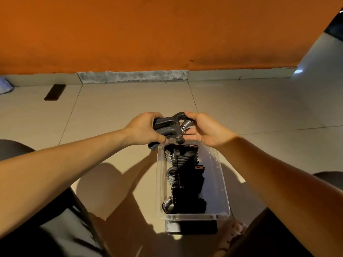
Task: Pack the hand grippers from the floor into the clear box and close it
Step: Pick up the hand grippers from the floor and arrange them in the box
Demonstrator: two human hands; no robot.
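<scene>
A clear plastic box [221, 184] stands open on the tiled floor between my knees, holding several black hand grippers [187, 182] with silver springs, packed in a row. Above the box's far end I hold a dark grey hand gripper [171, 125]. My left hand [143, 129] wraps its handles, and my right hand [206, 129] holds its top near the spring. Another dark piece [153, 146] shows under my left hand at the box's far left corner.
An orange wall [148, 34] with a grey skirting runs across the back. A dark flat strip [55, 92] lies on the tiles at far left. A dark flat object [191, 227] lies under the box's near end. My legs frame the box on both sides.
</scene>
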